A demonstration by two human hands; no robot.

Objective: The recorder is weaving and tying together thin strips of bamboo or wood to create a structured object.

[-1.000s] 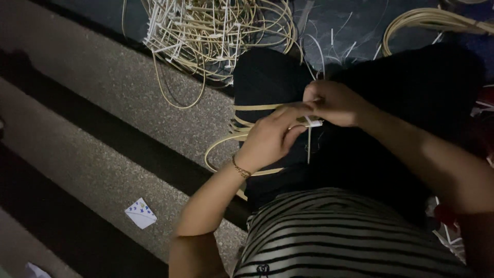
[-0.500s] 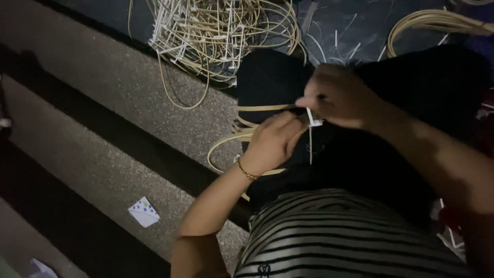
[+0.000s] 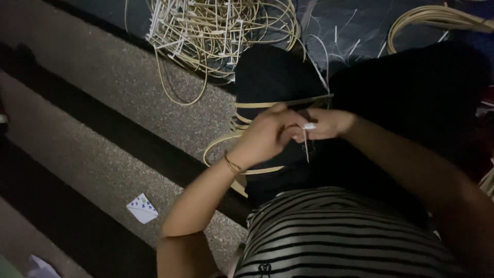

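Note:
My left hand (image 3: 267, 136) and my right hand (image 3: 329, 123) meet over my dark lap, fingers pinched together. Between them is a thin pale cane strip (image 3: 288, 103) that runs across my knee and curls down into loops (image 3: 221, 149) beside my leg. A small white piece (image 3: 309, 126) sits at my right fingertips, with a short thin stick (image 3: 306, 146) hanging below it. A thin bracelet (image 3: 232, 164) circles my left wrist. My striped shirt (image 3: 329, 237) fills the bottom of the view.
A tangled heap of pale cane rings with white ties (image 3: 216, 36) lies ahead on a dark mat. More cane coils (image 3: 437, 18) lie at the top right. A folded white paper scrap (image 3: 142, 208) rests on the speckled floor (image 3: 103, 103), which has dark stripes.
Both hands stayed together at the cane strip; my right hand lowered slightly and moved back toward the left hand. The view shifted a little.

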